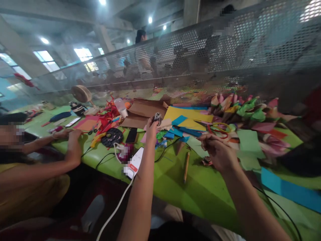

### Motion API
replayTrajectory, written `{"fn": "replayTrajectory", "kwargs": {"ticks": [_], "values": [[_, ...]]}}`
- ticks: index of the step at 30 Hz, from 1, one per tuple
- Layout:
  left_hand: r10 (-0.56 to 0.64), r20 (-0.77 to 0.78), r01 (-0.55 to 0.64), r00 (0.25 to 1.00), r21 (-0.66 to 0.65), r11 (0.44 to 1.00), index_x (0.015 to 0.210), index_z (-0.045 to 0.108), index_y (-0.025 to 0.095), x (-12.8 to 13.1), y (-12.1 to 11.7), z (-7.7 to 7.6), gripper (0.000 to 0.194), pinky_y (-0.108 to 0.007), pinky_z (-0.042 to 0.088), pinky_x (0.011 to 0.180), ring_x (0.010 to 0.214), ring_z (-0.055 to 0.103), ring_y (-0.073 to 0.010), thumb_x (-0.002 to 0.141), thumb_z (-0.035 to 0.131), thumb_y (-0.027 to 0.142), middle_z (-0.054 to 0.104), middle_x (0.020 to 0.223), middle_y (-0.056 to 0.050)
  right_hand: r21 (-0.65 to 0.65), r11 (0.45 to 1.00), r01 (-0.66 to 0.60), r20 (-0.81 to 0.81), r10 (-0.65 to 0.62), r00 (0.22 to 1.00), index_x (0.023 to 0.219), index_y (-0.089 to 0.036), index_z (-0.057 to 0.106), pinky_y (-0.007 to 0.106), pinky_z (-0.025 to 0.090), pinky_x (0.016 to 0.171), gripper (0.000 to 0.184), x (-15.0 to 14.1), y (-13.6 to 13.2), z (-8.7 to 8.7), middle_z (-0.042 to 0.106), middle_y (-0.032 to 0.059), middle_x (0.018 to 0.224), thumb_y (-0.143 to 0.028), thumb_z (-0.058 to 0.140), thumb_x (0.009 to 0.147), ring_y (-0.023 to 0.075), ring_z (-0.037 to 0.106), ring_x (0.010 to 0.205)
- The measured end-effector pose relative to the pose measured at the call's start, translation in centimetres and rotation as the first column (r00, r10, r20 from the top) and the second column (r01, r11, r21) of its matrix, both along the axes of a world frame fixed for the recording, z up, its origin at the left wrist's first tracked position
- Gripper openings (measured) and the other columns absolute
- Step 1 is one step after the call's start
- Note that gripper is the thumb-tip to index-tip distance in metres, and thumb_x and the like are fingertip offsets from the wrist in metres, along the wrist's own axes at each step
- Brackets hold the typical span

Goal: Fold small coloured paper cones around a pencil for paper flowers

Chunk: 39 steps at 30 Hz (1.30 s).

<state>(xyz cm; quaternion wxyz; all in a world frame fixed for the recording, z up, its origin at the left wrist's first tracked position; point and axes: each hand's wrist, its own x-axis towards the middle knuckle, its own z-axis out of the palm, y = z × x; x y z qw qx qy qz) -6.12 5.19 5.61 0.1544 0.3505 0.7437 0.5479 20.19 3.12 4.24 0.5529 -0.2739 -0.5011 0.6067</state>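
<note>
My left hand reaches out over the table, its fingers closed around a small dark and silvery thing whose kind I cannot make out. To the right, my right hand is raised above the green table cover with its fingers pinched together; anything between them is too small or blurred to name. A yellow-brown pencil lies between my two forearms. Close by my right fingertips is a brown and blue paper cone, and a small crumpled reddish piece lies beneath that hand.
A lit phone with a white cable lies beside my left forearm, near a dark phone. Yellow paper, brown cardboard and paper flowers fill the back. A co-worker's arms rest at the left. Perforated metal panels stand behind.
</note>
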Motion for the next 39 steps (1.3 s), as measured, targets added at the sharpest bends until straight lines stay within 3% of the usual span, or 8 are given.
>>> {"fn": "replayTrajectory", "kwargs": {"ticks": [1, 3, 5, 9, 20, 25, 31, 39], "values": [[-0.195, 0.238, 0.155, 0.952, 0.176, 0.972, 0.117, 0.065, 0.018, 1.4, 0.0, -0.1, 0.035, -0.029, 0.051, 0.093, 0.111, 0.069, -0.0196, 0.085, 0.053, 0.025, 0.074, 0.119, -0.008, 0.019, 1.0, 0.02, 0.025, -0.021, 0.999, 0.076, -0.022, 0.076, 0.029, 0.038, 0.052, 0.014, -0.1, -0.1, 0.1, 0.063, 0.0038, 0.074, -0.031, 0.065, 0.073, 0.015, 0.048, 0.061], [-0.368, 0.346, 0.279, 0.863, 0.282, 0.918, 0.107, 0.067, 0.019, 4.1, -0.4, -0.6, 0.032, -0.031, 0.054, 0.089, 0.101, 0.072, -0.0197, 0.08, 0.053, 0.028, 0.076, 0.106, -0.006, 0.033, 0.998, 0.052, 0.091, -0.055, 0.994, 0.085, -0.021, 0.077, 0.028, 0.033, 0.052, 0.021, -0.2, -0.1, 0.4, 0.06, 0.0024, 0.074, -0.037, 0.067, 0.078, 0.0138, 0.043, 0.06], [-0.551, 0.527, 0.364, 0.647, 0.421, 0.83, 0.097, 0.066, 0.018, 6.5, -1.0, -1.1, 0.028, -0.033, 0.053, 0.09, 0.095, 0.072, -0.0208, 0.071, 0.058, 0.027, 0.076, 0.094, -0.005, 0.049, 0.996, 0.08, 0.159, -0.087, 0.983, 0.096, -0.022, 0.077, 0.027, 0.03, 0.053, 0.028, -0.3, -0.1, 0.6, 0.054, -0.0011, 0.07, -0.041, 0.073, 0.077, 0.0132, 0.04, 0.06], [-0.632, 0.654, 0.45, 0.415, 0.456, 0.768, 0.09, 0.065, 0.02, 9.2, -2.4, -1.9, 0.025, -0.031, 0.052, 0.081, 0.086, 0.069, -0.0207, 0.066, 0.066, 0.026, 0.075, 0.085, -0.002, 0.164, 0.976, 0.14, 0.228, -0.176, 0.958, 0.106, -0.023, 0.073, 0.026, 0.026, 0.054, 0.038, -0.4, 0.0, 0.7, 0.036, -0.0072, 0.062, -0.042, 0.078, 0.074, 0.0126, 0.035, 0.057], [-0.733, 0.556, 0.641, 0.393, 0.406, 0.651, 0.097, 0.07, 0.025, 9.2, -4.0, -2.2, 0.025, -0.028, 0.044, 0.064, 0.073, 0.059, -0.0163, 0.074, 0.067, 0.035, 0.069, 0.089, -0.001, 0.522, 0.841, 0.145, 0.44, -0.41, 0.799, 0.104, -0.025, 0.079, 0.028, 0.038, 0.061, 0.021, -0.5, -0.7, 0.7, 0.049, -0.0009, 0.071, -0.03, 0.069, 0.086, 0.0166, 0.044, 0.065], [-0.764, 0.47, 0.652, 0.442, 0.416, 0.633, 0.103, 0.068, 0.023, 9.4, -4.5, -2.0, 0.041, -0.024, 0.045, 0.077, 0.088, 0.058, -0.0153, 0.063, 0.077, 0.026, 0.066, 0.1, 0.0, 0.571, 0.812, 0.12, 0.484, -0.45, 0.75, 0.106, -0.025, 0.079, 0.029, 0.042, 0.061, 0.02, -0.4, -0.6, 0.6, 0.055, 0.0009, 0.072, -0.029, 0.068, 0.089, 0.0177, 0.049, 0.064], [-0.781, 0.425, 0.675, 0.457, 0.406, 0.616, 0.103, 0.068, 0.024, 9.5, -4.8, -1.9, 0.036, -0.023, 0.045, 0.084, 0.094, 0.056, -0.0151, 0.071, 0.082, 0.034, 0.064, 0.099, 0.0, 0.591, 0.806, 0.008, 0.514, -0.384, 0.767, 0.1, -0.029, 0.079, 0.034, 0.051, 0.077, 0.019, -0.3, -0.6, 0.6, 0.073, 0.007, 0.094, -0.023, 0.064, 0.091, 0.0245, 0.066, 0.086], [-0.8, 0.452, 0.667, 0.394, 0.459, 0.587, 0.11, 0.065, 0.025, 9.6, -4.2, -3.0, 0.047, -0.022, 0.047, 0.076, 0.083, 0.057, -0.0115, 0.073, 0.086, 0.046, 0.064, 0.096, 0.002, 0.534, 0.837, 0.118, 0.435, -0.392, 0.81, 0.1, -0.024, 0.078, 0.028, 0.04, 0.059, 0.016, -0.1, -0.6, 0.9, 0.056, -0.0008, 0.069, -0.027, 0.069, 0.087, 0.016, 0.049, 0.063]]}}
